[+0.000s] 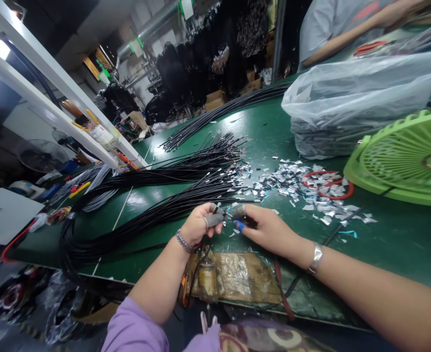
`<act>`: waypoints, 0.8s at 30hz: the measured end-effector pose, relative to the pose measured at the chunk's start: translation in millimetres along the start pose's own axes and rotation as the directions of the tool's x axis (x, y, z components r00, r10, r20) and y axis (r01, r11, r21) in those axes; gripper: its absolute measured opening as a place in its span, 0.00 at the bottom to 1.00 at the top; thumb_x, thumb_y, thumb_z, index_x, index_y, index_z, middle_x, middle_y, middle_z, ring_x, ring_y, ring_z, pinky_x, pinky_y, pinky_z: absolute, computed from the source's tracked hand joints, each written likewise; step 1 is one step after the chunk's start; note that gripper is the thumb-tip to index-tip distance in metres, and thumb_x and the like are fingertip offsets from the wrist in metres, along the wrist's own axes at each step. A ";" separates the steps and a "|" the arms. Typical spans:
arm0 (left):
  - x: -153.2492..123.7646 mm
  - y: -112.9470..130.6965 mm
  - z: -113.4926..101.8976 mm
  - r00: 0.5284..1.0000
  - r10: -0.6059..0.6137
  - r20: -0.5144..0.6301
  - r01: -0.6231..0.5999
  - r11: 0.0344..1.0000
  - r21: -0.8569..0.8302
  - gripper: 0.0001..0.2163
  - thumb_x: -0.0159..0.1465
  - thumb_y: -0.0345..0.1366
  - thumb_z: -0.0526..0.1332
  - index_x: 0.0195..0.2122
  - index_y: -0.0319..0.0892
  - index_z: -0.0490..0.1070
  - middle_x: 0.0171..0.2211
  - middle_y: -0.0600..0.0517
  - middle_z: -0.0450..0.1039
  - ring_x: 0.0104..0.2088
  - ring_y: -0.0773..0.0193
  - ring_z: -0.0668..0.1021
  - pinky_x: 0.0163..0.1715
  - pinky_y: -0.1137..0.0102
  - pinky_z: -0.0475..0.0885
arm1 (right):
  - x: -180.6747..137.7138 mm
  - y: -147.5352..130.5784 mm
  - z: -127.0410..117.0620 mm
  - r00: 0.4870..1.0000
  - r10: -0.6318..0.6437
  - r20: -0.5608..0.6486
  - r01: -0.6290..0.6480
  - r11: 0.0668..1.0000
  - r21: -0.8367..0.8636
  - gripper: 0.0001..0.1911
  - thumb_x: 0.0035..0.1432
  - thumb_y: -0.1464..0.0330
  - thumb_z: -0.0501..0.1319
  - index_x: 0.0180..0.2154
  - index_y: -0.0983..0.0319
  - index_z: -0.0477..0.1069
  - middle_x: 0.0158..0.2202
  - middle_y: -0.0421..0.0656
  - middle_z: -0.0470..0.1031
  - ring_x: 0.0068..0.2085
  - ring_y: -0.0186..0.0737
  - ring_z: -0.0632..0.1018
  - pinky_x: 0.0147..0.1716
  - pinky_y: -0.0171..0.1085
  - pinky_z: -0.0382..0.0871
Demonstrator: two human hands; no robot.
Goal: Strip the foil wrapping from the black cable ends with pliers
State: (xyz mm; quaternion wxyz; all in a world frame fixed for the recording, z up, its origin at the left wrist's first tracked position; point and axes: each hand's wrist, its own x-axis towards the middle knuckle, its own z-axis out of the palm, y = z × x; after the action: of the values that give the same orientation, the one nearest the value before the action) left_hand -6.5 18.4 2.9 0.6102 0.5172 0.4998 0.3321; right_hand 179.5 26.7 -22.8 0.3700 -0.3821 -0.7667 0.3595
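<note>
My left hand (200,222), with grey tape on thumb and finger, pinches the end of a thin black cable (227,214). Facing it, my right hand (264,227) has its taped fingertips, one wrapped in blue, closed at the stripped tip of that cable. The exact contact between the fingertips is too small to make out. Just beyond both hands lies a thick bundle of black cables (164,205), its ends pointing right. A second black cable bundle (186,168) with bared wire ends rests behind it.
Scraps of white foil (288,181) and a red cord loop (342,190) litter the green table (266,132). To the right stand a green fan (406,156) and a clear plastic bag (347,112). A taped board (237,278) sits at the front edge. A co-worker's arm (340,44) shows behind.
</note>
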 end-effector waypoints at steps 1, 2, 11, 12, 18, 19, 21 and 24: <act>0.0 0.0 0.0 1.000 -0.002 -0.001 0.002 1.000 0.002 0.21 0.45 0.50 0.67 0.27 0.39 0.62 0.15 0.58 0.67 0.11 0.77 0.61 0.11 0.78 0.49 | 0.0 0.7 0.4 1.000 0.020 -0.020 -0.020 1.000 -0.005 0.02 0.48 0.68 0.58 0.27 0.57 0.69 0.25 0.41 0.71 0.28 0.39 0.69 0.28 0.37 0.62; -0.1 -0.1 0.2 1.000 -0.004 -0.002 0.004 1.000 0.006 0.21 0.45 0.50 0.67 0.27 0.39 0.62 0.15 0.58 0.66 0.11 0.77 0.61 0.11 0.78 0.49 | -0.1 1.1 0.8 0.998 0.036 -0.042 -0.037 0.999 -0.006 0.03 0.49 0.67 0.58 0.29 0.57 0.69 0.27 0.41 0.72 0.29 0.40 0.70 0.29 0.37 0.63; 0.8 -0.8 1.3 1.000 0.003 -0.007 -0.002 0.999 0.053 0.22 0.45 0.52 0.67 0.26 0.39 0.62 0.15 0.58 0.67 0.10 0.77 0.61 0.11 0.78 0.49 | -3.0 -3.6 1.0 0.992 0.059 -0.111 -0.049 0.995 0.085 0.08 0.50 0.62 0.62 0.32 0.58 0.69 0.30 0.43 0.74 0.30 0.41 0.72 0.31 0.39 0.67; 0.7 -1.2 1.5 1.000 0.003 -0.002 -0.003 0.998 0.066 0.22 0.45 0.52 0.66 0.26 0.39 0.62 0.15 0.58 0.67 0.10 0.77 0.61 0.11 0.78 0.49 | -3.0 -4.1 1.4 0.991 0.071 -0.109 -0.056 0.989 0.137 0.09 0.50 0.61 0.62 0.33 0.58 0.69 0.30 0.43 0.75 0.30 0.41 0.73 0.31 0.40 0.67; -0.7 -0.8 3.0 1.000 -0.013 0.026 0.010 0.992 0.125 0.22 0.46 0.53 0.66 0.27 0.39 0.62 0.15 0.58 0.66 0.11 0.77 0.61 0.11 0.78 0.51 | 0.5 -1.5 8.1 0.974 0.226 -0.026 -0.182 0.841 0.510 0.15 0.45 0.57 0.66 0.32 0.58 0.68 0.30 0.42 0.75 0.31 0.40 0.75 0.32 0.39 0.69; -0.8 -0.5 2.9 1.000 -0.012 0.025 0.009 0.992 0.123 0.22 0.46 0.53 0.66 0.27 0.39 0.62 0.15 0.58 0.66 0.11 0.77 0.61 0.11 0.78 0.51 | 0.9 -1.3 9.0 0.965 0.262 0.003 -0.221 0.807 0.548 0.16 0.44 0.57 0.66 0.32 0.59 0.68 0.28 0.41 0.74 0.29 0.38 0.73 0.29 0.38 0.68; -0.7 -0.3 2.2 1.000 -0.010 0.025 0.007 0.993 0.114 0.22 0.46 0.53 0.66 0.27 0.39 0.63 0.15 0.58 0.66 0.11 0.78 0.61 0.11 0.78 0.50 | 1.1 -1.9 9.6 0.938 0.337 0.075 -0.310 0.725 0.615 0.16 0.44 0.57 0.66 0.32 0.60 0.68 0.25 0.39 0.73 0.23 0.32 0.68 0.21 0.33 0.61; -0.5 -1.8 0.4 0.999 -0.008 0.043 0.003 0.994 0.110 0.23 0.46 0.54 0.66 0.28 0.38 0.64 0.15 0.58 0.67 0.11 0.78 0.60 0.11 0.78 0.50 | 1.3 -5.4 8.3 0.896 0.399 0.196 -0.413 0.585 0.698 0.17 0.41 0.59 0.67 0.32 0.61 0.68 0.22 0.37 0.70 0.18 0.27 0.60 0.16 0.31 0.49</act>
State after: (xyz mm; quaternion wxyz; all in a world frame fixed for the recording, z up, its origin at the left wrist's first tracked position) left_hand -6.4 17.4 1.3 0.5927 0.5555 0.5054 0.2911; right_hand 170.3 23.2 -21.8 0.3911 -0.3658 -0.4568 0.7103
